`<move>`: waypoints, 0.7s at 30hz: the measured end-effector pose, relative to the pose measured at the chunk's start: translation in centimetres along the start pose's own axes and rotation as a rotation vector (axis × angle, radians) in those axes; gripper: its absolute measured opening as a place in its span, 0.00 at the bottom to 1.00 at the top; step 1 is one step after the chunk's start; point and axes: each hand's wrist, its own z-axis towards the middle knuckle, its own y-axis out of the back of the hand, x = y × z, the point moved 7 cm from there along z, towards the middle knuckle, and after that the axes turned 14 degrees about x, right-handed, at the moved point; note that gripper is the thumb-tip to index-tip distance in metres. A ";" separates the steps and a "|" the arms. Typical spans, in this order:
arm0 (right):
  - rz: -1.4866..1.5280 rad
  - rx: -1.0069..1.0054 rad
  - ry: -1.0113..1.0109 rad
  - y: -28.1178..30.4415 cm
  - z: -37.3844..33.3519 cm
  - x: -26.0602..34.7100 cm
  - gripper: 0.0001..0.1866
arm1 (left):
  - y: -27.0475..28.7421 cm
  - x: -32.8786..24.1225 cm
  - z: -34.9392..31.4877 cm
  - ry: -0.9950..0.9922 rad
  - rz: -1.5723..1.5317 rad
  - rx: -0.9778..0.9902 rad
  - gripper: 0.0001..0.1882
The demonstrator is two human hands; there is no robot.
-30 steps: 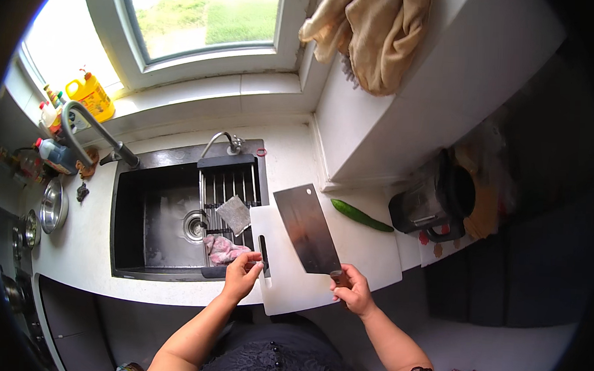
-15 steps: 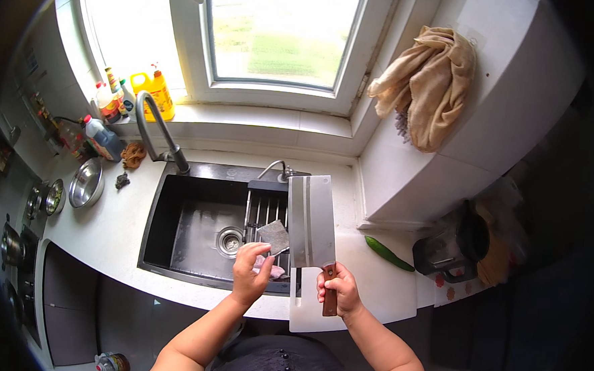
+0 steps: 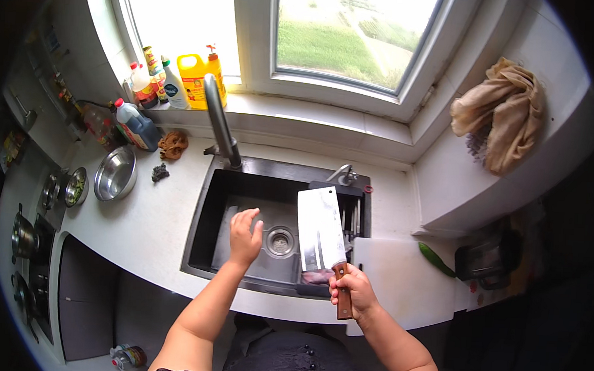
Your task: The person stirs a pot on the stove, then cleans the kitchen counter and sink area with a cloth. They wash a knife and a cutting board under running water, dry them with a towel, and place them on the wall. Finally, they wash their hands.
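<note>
My right hand is wrapped round the brown wooden handle of a cleaver, whose broad blade points up and away over the right part of the sink. My left hand is over the left part of the basin, fingers apart, with nothing in it. The blade partly hides a rack in the sink, and a pinkish cloth-like thing shows below the blade's lower edge. Left of the cleaver lies the drain. A white cutting board lies on the counter to the right.
A tall faucet stands behind the sink. On the left are a steel bowl, a blue bottle and a stove with a pot. A cucumber lies by the board's right edge. A beige cloth hangs on the wall.
The view has turned left, so the scene sits further right. My left hand has moved left over the basin, away from the rack. The cleaver now tilts left, still in my right hand.
</note>
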 end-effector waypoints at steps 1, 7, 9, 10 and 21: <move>0.008 -0.012 -0.019 -1.3 1.5 -0.8 0.12 | 0.6 3.0 0.9 0.004 0.012 0.004 0.15; 0.067 -0.095 -0.139 -7.0 11.5 -5.6 0.06 | 4.1 14.9 9.7 0.164 0.623 0.381 0.32; 0.096 -0.118 -0.180 -8.8 14.1 -6.7 0.04 | 4.8 18.0 12.1 0.104 0.865 0.463 0.30; 0.117 -0.131 -0.194 -9.4 15.2 -7.0 0.04 | 4.8 18.8 13.1 0.069 0.953 0.502 0.30; 0.395 -0.216 -0.226 -8.9 24.8 -7.9 0.01 | 5.7 22.2 14.9 0.224 0.921 0.683 0.32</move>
